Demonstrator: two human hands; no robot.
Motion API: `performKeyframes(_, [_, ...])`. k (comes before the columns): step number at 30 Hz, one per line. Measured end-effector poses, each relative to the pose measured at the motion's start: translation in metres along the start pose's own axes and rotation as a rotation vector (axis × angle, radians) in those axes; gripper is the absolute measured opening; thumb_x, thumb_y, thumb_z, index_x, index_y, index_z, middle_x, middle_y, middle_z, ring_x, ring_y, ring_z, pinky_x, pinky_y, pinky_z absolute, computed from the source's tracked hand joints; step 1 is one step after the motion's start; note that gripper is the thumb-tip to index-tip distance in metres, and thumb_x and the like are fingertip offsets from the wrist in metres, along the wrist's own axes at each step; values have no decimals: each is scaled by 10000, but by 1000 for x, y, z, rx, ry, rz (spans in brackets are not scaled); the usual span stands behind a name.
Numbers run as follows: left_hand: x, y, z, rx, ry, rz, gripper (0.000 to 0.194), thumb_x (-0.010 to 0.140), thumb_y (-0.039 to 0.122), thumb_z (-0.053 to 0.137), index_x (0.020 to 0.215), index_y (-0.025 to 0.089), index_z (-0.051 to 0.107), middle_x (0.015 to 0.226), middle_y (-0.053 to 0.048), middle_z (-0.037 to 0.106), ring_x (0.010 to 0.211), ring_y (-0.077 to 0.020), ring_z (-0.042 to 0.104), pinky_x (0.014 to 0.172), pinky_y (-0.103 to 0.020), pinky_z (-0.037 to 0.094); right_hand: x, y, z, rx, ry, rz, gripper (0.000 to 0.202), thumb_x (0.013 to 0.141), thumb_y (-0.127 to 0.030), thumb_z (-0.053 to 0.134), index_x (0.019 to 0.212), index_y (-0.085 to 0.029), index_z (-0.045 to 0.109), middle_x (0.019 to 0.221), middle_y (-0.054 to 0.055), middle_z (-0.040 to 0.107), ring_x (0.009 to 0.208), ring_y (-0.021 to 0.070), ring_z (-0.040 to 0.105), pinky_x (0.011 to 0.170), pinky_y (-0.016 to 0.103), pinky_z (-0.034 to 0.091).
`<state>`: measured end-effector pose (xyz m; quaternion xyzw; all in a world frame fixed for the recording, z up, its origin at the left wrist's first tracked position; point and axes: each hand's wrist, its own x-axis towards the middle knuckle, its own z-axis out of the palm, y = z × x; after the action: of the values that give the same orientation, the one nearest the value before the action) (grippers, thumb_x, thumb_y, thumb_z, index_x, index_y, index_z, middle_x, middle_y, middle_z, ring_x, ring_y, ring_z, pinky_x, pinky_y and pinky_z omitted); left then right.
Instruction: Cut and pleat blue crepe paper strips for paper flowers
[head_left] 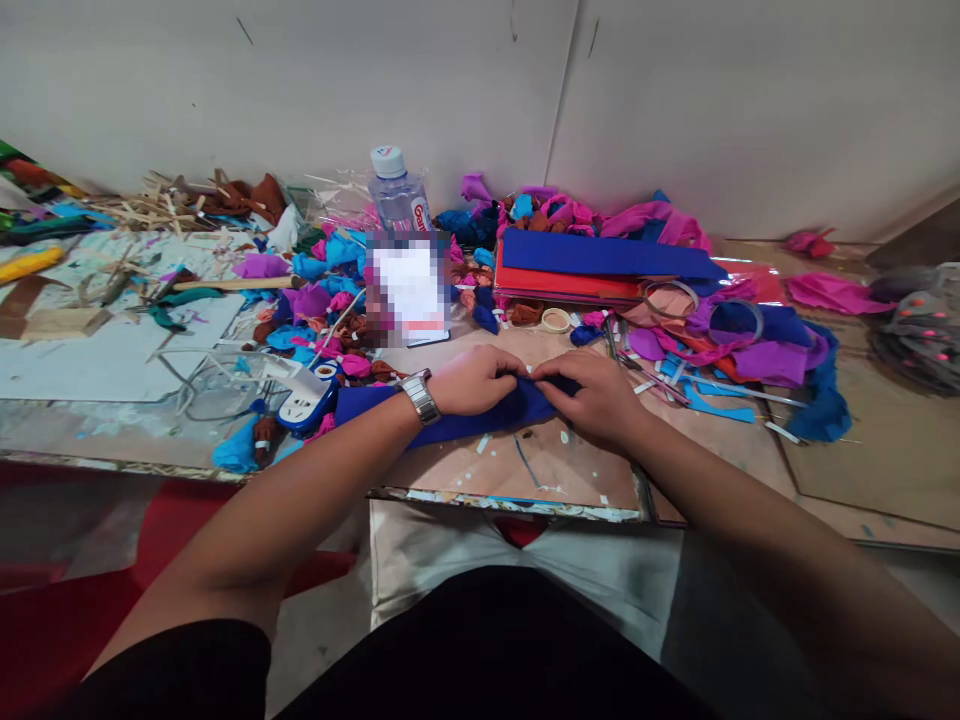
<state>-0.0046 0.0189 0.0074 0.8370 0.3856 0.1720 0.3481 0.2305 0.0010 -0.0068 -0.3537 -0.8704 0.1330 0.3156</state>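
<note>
With our left hand (474, 382) and right hand (592, 396) both pinching the dark blue strip (459, 428), we could crease or tear it by tugging unevenly.

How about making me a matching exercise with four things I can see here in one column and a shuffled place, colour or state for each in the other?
Things:
1. Metal-band wristwatch
2. Clear plastic bottle
3. Nearer blue strip
4. Power socket

Descriptions:
A. Blue and white
B. Pinched by the left hand and the right hand
C. Topped with a white cap
D. Worn on the left wrist

Pairs: 1-D, 2-C, 3-B, 4-A
</note>
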Motion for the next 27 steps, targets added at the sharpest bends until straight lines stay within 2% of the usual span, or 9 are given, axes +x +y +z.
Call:
performKeyframes(9, [1,-2,0,-80,-17,-23,336,832,180,472,952,166,785,834,-3,740,760,-152,610,746,-266,464,0,-2,-2,6,35,-54,155,936,-171,655,1003,-252,768,982,36,809,928,220,740,885,389,513])
performKeyframes(13, [2,-1,1,-80,8,-19,324,940,336,491,857,147,741,693,11,612,679,-131,503,664,-262,398,0,-3,-1,33,40,-34,173,926,-173,648,1006,-262,772,996,40,807,941,228,738,902,407,519])
performKeyframes(16, [2,0,2,-71,29,-21,354,960,399,513,833,139,717,648,23,538,641,-117,449,611,-255,344,-1,-3,-2,37,40,-17,148,935,-203,656,1014,-258,768,1001,44,805,940,229,737,890,400,518])
performKeyframes(20, [1,2,2,-68,37,-27,323,957,378,523,833,142,706,656,25,553,632,-110,457,610,-250,339,0,-3,-2,24,28,1,117,945,-249,674,1025,-248,759,1008,54,803,944,240,736,873,401,506])
performKeyframes(27, [1,4,2,-65,37,-24,272,928,338,548,834,145,714,709,9,636,665,-118,520,658,-252,395,1,-3,-2,1,54,-18,108,937,-202,668,992,-237,754,966,46,802,914,229,734,858,387,509])
